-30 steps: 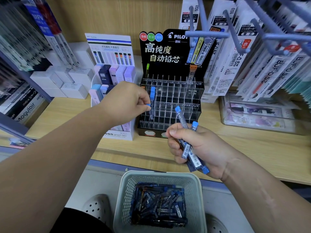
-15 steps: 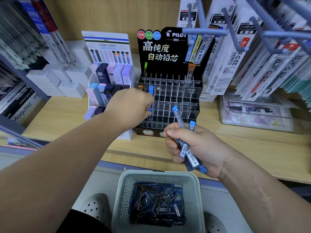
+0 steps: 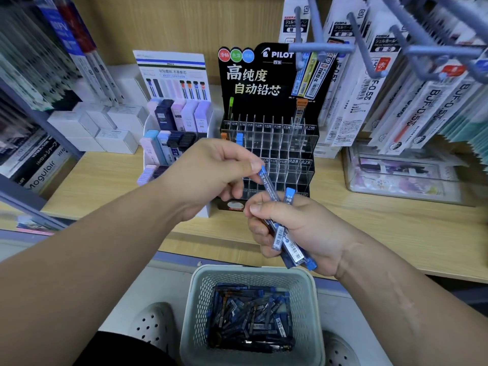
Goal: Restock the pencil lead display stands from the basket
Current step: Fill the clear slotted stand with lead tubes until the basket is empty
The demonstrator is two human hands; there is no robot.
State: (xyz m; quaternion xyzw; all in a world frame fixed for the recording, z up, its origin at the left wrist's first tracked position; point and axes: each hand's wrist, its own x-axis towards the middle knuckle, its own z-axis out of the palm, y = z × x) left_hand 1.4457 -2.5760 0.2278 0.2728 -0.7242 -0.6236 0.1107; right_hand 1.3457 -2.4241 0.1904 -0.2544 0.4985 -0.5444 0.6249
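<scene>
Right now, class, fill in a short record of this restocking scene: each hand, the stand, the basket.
left hand: pinches the blue-capped end of one lead tube
right hand: grips a bundle of lead tubes, that one included
display stand: clear grid, most slots unfilled; one blue-capped tube stands near its left side
basket: below the shelf edge, holds many more tubes
</scene>
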